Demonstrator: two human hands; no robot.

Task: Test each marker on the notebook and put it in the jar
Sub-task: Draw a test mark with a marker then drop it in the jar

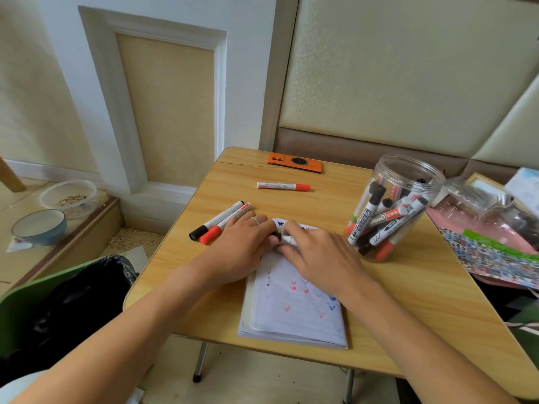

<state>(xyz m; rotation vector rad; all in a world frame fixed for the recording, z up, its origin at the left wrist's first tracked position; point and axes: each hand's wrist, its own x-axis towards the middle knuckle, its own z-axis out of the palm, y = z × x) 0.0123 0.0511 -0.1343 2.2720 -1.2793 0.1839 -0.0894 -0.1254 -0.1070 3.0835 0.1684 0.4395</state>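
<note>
Black-capped marker [282, 238] sits pinched between both hands over the notebook's [294, 310] far edge: left hand [242, 249] gripping the cap end, right hand [315, 255] curled round the white barrel. Right of them stands the clear jar [390, 208] holding markers; left lie two markers [220, 223], farther off a red-capped one [283, 186].

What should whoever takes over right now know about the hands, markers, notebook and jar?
Left hand pinches a black cap; right hand holds a white marker, both over the open lined notebook.
Done: several markers sit in the clear plastic jar; red and blue test marks are on the page.
Left: the held marker, plus three on the wooden table: black-capped, red-capped beside it, another red-capped farther back.
</note>
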